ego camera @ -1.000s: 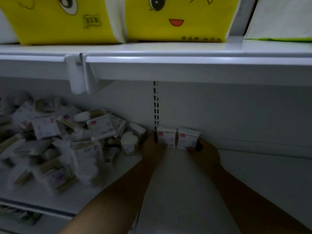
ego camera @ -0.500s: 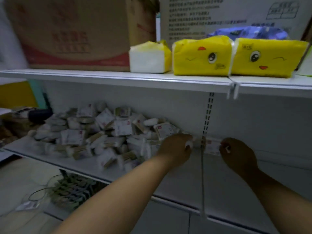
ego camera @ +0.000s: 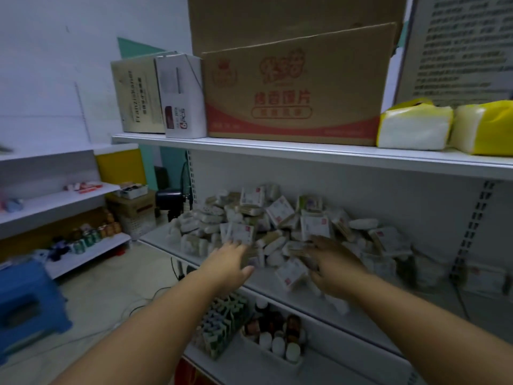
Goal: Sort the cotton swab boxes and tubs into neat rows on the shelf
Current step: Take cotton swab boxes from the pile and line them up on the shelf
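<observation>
Heap (ego camera: 277, 226) of swab boxes and tubs is on the middle shelf (ego camera: 369, 309), 12 o'clock of both hands. Your left hand (ego camera: 229, 263) is spread and empty, just short of a white carton (ego camera: 241, 232). Your right hand (ego camera: 336, 269) blurs into the packs, so grip is unclear. Take squared cartons by their flat card faces first. The rounded tubs (ego camera: 363, 224) look slick and likely roll.
</observation>
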